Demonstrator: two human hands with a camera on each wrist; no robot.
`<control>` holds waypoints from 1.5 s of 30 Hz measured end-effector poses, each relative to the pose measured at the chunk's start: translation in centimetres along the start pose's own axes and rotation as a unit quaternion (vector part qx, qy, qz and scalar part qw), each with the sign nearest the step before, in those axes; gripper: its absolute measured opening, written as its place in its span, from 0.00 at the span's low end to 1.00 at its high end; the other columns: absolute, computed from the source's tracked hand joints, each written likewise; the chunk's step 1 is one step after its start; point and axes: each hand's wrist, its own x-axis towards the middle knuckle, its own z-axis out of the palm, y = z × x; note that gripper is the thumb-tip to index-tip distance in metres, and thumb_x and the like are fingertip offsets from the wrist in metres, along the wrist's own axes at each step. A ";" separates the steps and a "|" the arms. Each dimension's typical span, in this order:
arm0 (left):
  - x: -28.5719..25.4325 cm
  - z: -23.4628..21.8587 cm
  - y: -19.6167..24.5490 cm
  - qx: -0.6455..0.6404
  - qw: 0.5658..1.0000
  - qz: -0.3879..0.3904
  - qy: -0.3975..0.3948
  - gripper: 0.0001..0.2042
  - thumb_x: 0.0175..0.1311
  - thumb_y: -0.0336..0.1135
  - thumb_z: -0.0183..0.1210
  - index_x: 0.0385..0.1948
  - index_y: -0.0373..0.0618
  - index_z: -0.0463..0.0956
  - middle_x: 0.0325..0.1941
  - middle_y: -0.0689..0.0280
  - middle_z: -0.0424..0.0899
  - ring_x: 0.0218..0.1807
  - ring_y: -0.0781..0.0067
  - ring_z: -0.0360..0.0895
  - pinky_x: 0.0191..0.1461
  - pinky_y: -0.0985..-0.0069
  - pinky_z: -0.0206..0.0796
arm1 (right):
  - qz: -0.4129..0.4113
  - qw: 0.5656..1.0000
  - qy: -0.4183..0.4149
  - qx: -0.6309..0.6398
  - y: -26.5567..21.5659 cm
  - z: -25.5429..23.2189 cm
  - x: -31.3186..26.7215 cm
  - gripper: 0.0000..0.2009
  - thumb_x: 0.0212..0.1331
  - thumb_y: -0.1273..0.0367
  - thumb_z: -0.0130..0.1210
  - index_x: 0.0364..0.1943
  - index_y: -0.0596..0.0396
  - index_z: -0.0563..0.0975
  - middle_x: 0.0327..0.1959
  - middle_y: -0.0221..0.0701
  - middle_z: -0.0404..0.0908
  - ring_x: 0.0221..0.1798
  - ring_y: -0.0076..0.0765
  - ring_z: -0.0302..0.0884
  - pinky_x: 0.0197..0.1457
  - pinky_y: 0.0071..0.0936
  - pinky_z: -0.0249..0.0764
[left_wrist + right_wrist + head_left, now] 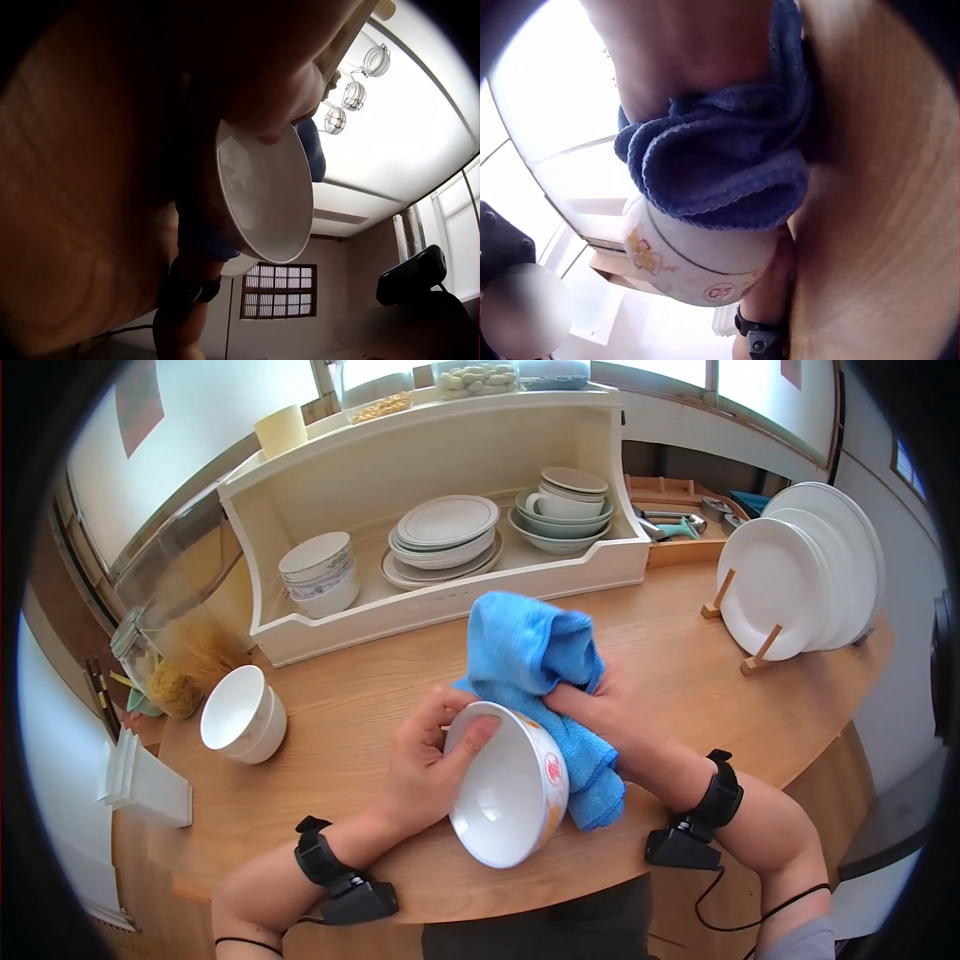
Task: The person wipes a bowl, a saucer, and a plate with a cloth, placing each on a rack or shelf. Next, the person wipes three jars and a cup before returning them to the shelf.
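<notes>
A white bowl (500, 790) with a floral outside is tilted on its side above the table's front edge, its inside facing the person. The left hand (430, 760) grips its rim, thumb inside the bowl. Bunched in the right hand (610, 715) is a blue cloth (525, 645), which lies against the bowl's outer right side; the cloth hides part of that hand's fingers. In the left wrist view the bowl (266, 195) shows its inside. The right wrist view has the cloth (727, 172) folded over the bowl's patterned outside (697, 262).
Stacked bowls (245, 715) stand at the left on the table (350, 670). Behind is a cream shelf (440, 600) with plates (445, 525) and bowls. White plates (775, 590) stand in a wooden rack at the right. A white container (150, 785) is at the left edge.
</notes>
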 end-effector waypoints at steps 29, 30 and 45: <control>-0.2 -26.1 9.9 0.271 0.909 -0.207 0.239 0.06 0.63 0.33 0.57 0.33 0.42 0.71 0.26 0.69 0.78 0.25 0.82 0.76 0.23 0.82 0.67 | -0.094 0.983 -0.077 -0.140 1.4 -1.5 1.1 0.10 0.50 0.74 0.52 0.38 0.60 0.76 0.32 0.38 0.79 0.37 0.35 0.75 0.44 0.30 0.70; -0.6 -26.6 9.9 0.291 0.894 -0.238 0.244 0.07 0.63 0.34 0.57 0.32 0.42 0.70 0.25 0.69 0.78 0.22 0.81 0.75 0.18 0.82 0.65 | -0.099 0.981 -0.080 -0.148 1.4 -1.4 1.1 0.10 0.50 0.74 0.52 0.37 0.60 0.76 0.31 0.39 0.79 0.37 0.37 0.75 0.44 0.31 0.70; -1.0 -27.2 7.2 0.497 0.789 -0.319 0.170 0.12 0.58 0.40 0.60 0.28 0.39 0.73 0.19 0.67 0.76 0.16 0.78 0.72 0.14 0.78 0.59 | -0.130 0.972 -0.067 -0.185 2.2 -1.4 1.1 0.11 0.48 0.72 0.53 0.37 0.60 0.76 0.32 0.47 0.79 0.39 0.52 0.77 0.45 0.37 0.71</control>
